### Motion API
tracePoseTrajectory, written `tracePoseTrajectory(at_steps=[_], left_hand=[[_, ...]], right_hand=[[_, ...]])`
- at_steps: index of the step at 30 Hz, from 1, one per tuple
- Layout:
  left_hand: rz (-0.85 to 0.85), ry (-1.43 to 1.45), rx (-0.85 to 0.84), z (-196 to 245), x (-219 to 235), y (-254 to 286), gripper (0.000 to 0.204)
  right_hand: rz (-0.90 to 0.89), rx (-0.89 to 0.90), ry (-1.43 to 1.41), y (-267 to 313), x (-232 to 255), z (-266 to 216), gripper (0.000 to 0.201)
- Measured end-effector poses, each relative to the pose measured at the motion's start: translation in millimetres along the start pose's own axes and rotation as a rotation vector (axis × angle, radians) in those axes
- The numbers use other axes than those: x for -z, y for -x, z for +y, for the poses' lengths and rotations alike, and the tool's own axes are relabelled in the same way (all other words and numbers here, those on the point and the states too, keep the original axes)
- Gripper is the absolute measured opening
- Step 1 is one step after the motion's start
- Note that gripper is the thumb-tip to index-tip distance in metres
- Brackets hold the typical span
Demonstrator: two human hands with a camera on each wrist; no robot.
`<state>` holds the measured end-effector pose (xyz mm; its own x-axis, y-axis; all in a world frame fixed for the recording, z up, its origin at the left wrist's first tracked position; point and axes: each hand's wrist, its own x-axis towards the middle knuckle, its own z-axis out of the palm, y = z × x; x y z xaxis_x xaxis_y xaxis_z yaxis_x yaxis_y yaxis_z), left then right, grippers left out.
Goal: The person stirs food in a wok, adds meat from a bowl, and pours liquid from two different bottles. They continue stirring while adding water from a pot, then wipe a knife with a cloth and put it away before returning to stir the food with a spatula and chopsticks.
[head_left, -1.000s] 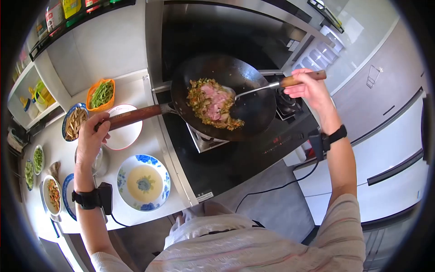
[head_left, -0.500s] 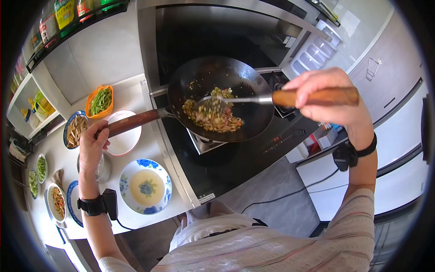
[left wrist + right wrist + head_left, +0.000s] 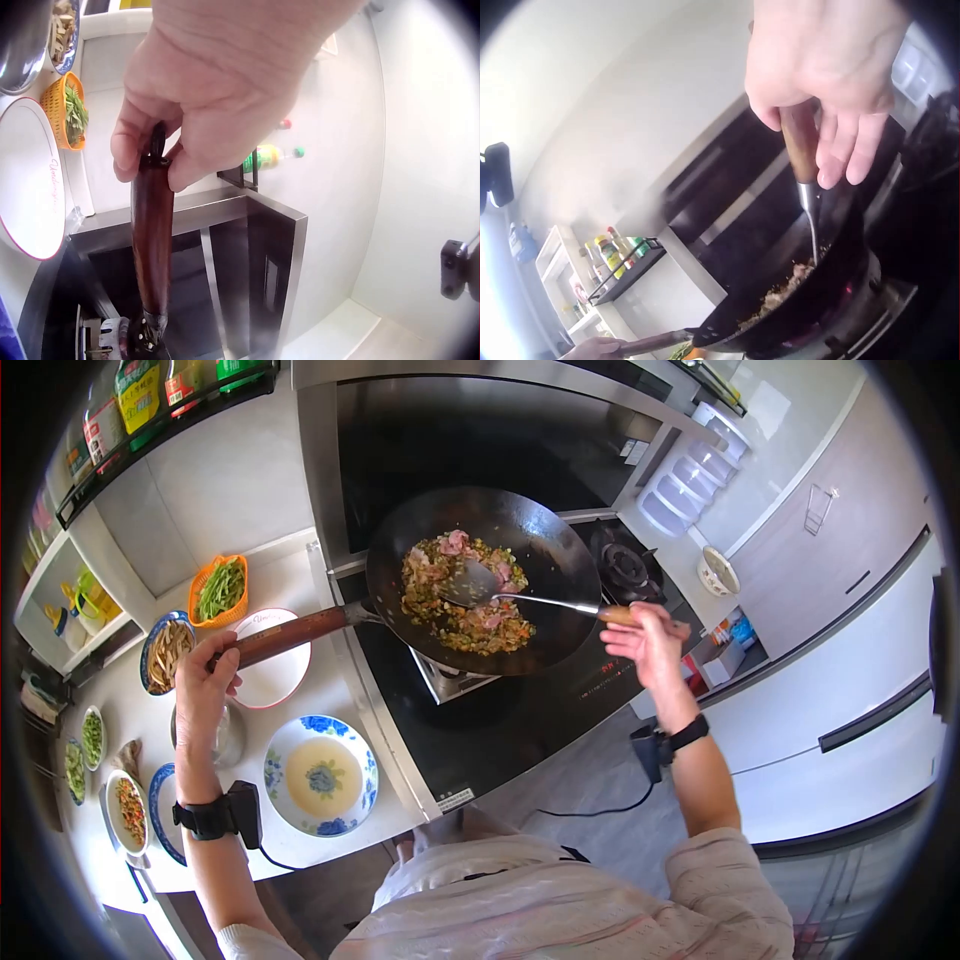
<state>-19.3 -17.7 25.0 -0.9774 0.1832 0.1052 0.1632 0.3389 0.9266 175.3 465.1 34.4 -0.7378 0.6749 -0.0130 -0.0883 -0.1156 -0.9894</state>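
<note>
A dark wok [image 3: 560, 550] sits on the left burner, with pink meat pieces and a chopped yellow-green mixture [image 3: 490, 630] inside. My left hand [image 3: 203, 685] grips the end of its wooden handle [image 3: 300, 632]; in the left wrist view, thumb and fingers [image 3: 126, 146] pinch the handle's tip. The right hand [image 3: 645, 650] holds a metal spatula by its wooden handle [image 3: 801, 142], some fingers extended loosely beside it. Its broad head [image 3: 470, 584] lies among the food in the middle of the wok.
Left on the counter are a blue-flowered bowl with pale liquid [image 3: 278, 765], a white red-rimmed bowl [image 3: 275, 685], an orange basket of green strips [image 3: 207, 618], a dish of brown strips [image 3: 170, 650] and several small bowls. A second burner [image 3: 627, 565] lies right of the wok.
The spatula swept left through the food, lifted with the right hand raised, then came down into it. The meat is now broken up and mixed in. The left hand stays on the wok handle.
</note>
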Motion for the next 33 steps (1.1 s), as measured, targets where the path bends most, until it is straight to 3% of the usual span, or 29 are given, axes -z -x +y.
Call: tracePoseTrajectory(at_steps=[2, 4, 8, 10, 12, 14, 17, 18, 20, 22, 26, 28, 30, 33], left_hand=[[0.004, -0.023, -0.001, 0, 1, 0, 0.025], [0.008, -0.022, 0.004, -3, 0, -2, 0.025], [0.014, -0.032, -0.011, -3, 1, -2, 0.025], [-0.002, -0.006, -0.014, -4, 1, 1, 0.025], [-0.012, -0.015, -0.024, -5, 0, 1, 0.026], [-0.002, -0.084, -0.049, -2, 0, 1, 0.026], [0.000, -0.037, -0.044, -1, 0, 2, 0.025], [0.000, -0.033, -0.047, 1, -1, 2, 0.025], [0.010, -0.055, -0.031, 5, -2, 5, 0.025], [0.010, -0.037, -0.029, 3, -2, 4, 0.025], [0.004, -0.023, -0.029, 0, -1, 3, 0.025], [0.002, -0.041, -0.038, -1, -2, 1, 0.026], [0.010, -0.060, -0.045, 0, -2, 1, 0.027], [0.004, -0.045, -0.021, 0, -1, 2, 0.024]], right_hand=[[-0.012, 0.093, 0.100, 4, 12, -30, 0.028], [0.031, 0.064, 0.201, 15, 26, -45, 0.027], [-0.009, 0.021, 0.113, -1, -7, -31, 0.029], [-0.072, 0.109, 0.171, -17, -6, -64, 0.029], [-0.033, 0.190, 0.402, -18, -13, -122, 0.030], [-0.174, 0.267, 0.596, -24, -10, -173, 0.029], [-0.198, 0.167, 0.836, -34, -32, -200, 0.032], [-0.195, 0.170, 0.838, -33, -38, -188, 0.032], [-0.173, 0.062, 0.541, -35, -50, -144, 0.029], [-0.245, 0.093, 0.413, -41, -53, -116, 0.027], [-0.277, 0.374, 0.616, -44, -54, -149, 0.021], [-0.257, 0.394, 0.635, -47, -62, -143, 0.017], [-0.497, 0.377, 0.514, -54, -72, -118, 0.012], [-0.679, 0.403, 0.572, -23, -95, -123, 0.010]])
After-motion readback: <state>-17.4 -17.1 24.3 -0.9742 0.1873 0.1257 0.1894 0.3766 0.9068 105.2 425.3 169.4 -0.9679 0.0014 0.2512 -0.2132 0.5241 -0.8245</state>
